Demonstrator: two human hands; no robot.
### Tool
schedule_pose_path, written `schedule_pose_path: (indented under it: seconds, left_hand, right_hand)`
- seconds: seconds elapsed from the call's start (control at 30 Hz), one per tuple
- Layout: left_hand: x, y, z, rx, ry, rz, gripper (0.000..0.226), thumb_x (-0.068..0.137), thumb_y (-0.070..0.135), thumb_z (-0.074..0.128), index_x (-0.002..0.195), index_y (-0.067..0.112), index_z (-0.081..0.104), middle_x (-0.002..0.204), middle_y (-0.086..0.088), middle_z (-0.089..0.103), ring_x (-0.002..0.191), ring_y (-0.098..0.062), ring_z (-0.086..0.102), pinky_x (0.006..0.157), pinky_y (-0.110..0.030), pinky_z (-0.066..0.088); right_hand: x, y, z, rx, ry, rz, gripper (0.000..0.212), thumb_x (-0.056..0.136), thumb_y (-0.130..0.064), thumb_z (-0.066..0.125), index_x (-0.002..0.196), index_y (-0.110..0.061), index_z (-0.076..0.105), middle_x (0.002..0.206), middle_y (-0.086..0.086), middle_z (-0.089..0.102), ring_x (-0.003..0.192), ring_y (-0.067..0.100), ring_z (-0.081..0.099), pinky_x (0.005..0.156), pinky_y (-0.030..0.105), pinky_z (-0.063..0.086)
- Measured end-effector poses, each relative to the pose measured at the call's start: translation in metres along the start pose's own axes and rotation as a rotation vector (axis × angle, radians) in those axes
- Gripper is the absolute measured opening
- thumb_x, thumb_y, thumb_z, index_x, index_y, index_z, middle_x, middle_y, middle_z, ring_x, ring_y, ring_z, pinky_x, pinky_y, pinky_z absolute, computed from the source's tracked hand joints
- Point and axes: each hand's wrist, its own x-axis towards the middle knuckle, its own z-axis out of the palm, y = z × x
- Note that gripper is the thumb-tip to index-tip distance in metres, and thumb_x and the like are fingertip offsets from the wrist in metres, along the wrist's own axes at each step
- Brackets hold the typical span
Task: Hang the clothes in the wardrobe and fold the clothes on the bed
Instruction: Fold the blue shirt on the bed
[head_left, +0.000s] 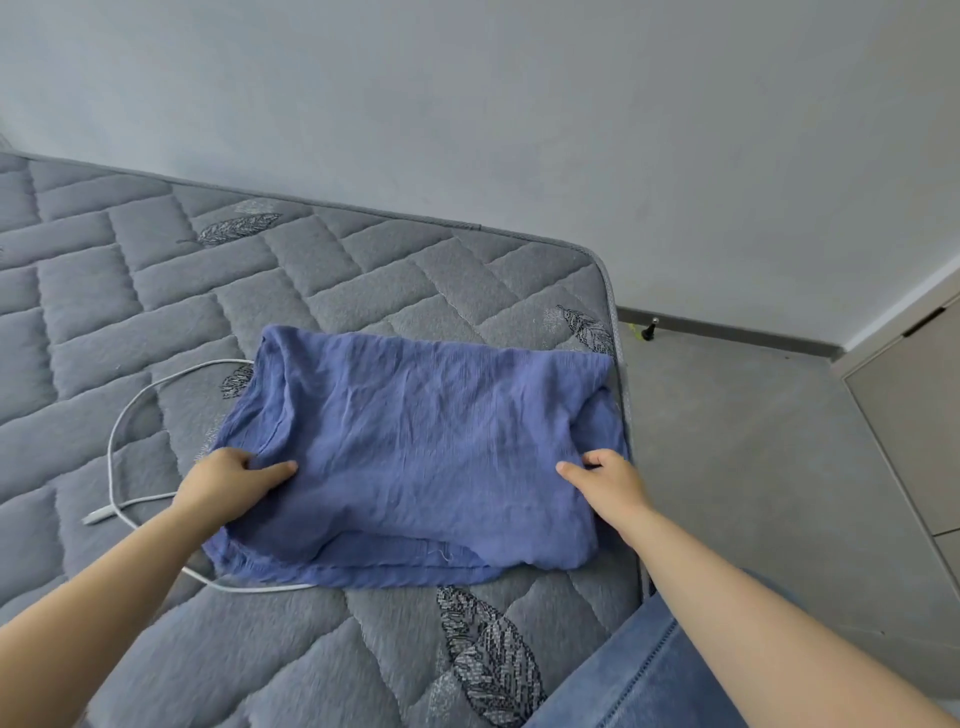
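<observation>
Grey quilted mattress (156, 291), stitched in slanted blocks with dark leaf motifs, fills the view from 6 o'clock round to 10 o'clock. Its rounded far corner sits at about 2 o'clock. A plain pale wall (467, 104) spans the whole 12 o'clock side. Grey floor (727, 441) lies off the mattress edge at 3 o'clock, with a dark skirting board (727, 332) where it meets the wall. A beige cabinet (914, 405) stands at the far 3 o'clock edge.

A small black doorstop (649, 330) sits on the floor by the skirting. A white charging cable (124, 415) loops over the mattress at 9 o'clock. One run passes under the garment's near left corner and its plug lies just beside the left forearm. Blue denim (639, 675), worn by the person, shows at 5 o'clock against the mattress edge.

The blue crinkled garment (415, 441) lies flat in a rough folded rectangle near the mattress's right edge, its right side touching the piping. Its long axis runs from 9 to 3 o'clock, tipped slightly down to the right. A stitched hem runs along the near side at 6 o'clock.

The left hand (228, 478) pinches the cloth at its 9 o'clock edge, thumb on top and fingers curled in. The right hand (608, 478) pinches the 3 o'clock edge the same way.
</observation>
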Motion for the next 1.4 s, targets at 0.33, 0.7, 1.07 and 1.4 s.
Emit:
schedule_pose_path:
  seconds: [0.33, 0.7, 1.07, 1.4]
  left_hand:
    - [0.013, 0.118, 0.025, 0.082, 0.048, 0.489, 0.033, 0.086, 0.029, 0.067, 0.111, 0.008, 0.059, 0.11, -0.007, 0.059, 0.098, -0.026, 0.058, 0.086, -0.037, 0.047]
    - [0.014, 0.25, 0.131, 0.082, -0.188, 0.76, 0.021, 0.088, 0.022, 0.06, 0.102, 0.007, 0.06, 0.105, -0.006, 0.06, 0.095, -0.024, 0.058, 0.083, -0.038, 0.049]
    - [0.018, 0.335, 0.172, 0.48, -0.223, 0.953, 0.067, 0.083, 0.031, 0.069, 0.14, 0.016, 0.037, 0.136, -0.008, 0.04, 0.125, -0.031, 0.037, 0.103, -0.045, 0.037]
    - [0.005, 0.346, 0.131, 0.372, -0.251, 0.977, 0.034, 0.078, 0.015, 0.062, 0.058, 0.019, 0.036, 0.066, -0.002, 0.046, 0.074, -0.026, 0.047, 0.061, -0.03, 0.035]
  right_hand:
    - [0.041, -0.03, -0.002, 0.413, -0.044, 0.13, 0.021, 0.088, -0.024, 0.067, 0.073, -0.012, 0.057, 0.077, 0.004, 0.063, 0.071, 0.021, 0.056, 0.065, 0.029, 0.043]
    - [0.083, -0.027, -0.018, 0.494, 0.291, 0.132, 0.021, 0.085, -0.011, 0.07, 0.104, -0.005, 0.067, 0.082, 0.004, 0.063, 0.072, 0.016, 0.057, 0.068, 0.025, 0.045]
    - [0.004, 0.009, -0.015, -0.073, 0.154, 0.065, 0.085, 0.072, -0.056, 0.073, 0.137, -0.016, 0.037, 0.13, -0.002, 0.041, 0.118, 0.019, 0.049, 0.085, 0.027, 0.042]
    - [-0.019, 0.01, -0.012, -0.394, 0.194, 0.028, 0.063, 0.07, -0.055, 0.074, 0.115, -0.023, 0.044, 0.117, -0.001, 0.042, 0.108, 0.021, 0.047, 0.085, 0.03, 0.045]
